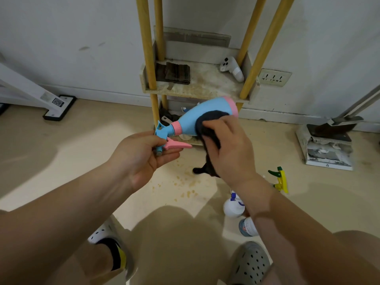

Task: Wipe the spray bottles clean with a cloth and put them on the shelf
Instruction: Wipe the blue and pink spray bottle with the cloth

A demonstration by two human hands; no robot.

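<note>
left hand pinches spray bottle head | right hand presses dark cloth (bottle tilted)

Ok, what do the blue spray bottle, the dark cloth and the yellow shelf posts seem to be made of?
The spray bottle: probably plastic, smooth, coloured blue and pink, moulded trigger. The cloth: soft fuzzy fabric, perhaps microfibre; it drapes and hangs limp. The shelf posts: likely wood, round yellow dowels with a dull finish.

Odds and ends along a white wall and beige floor.
A white controller lies near a folded dark striped mat. A wall socket sits further right, a dark dustpan below it, and yellowish stains speckle the floor.
</note>
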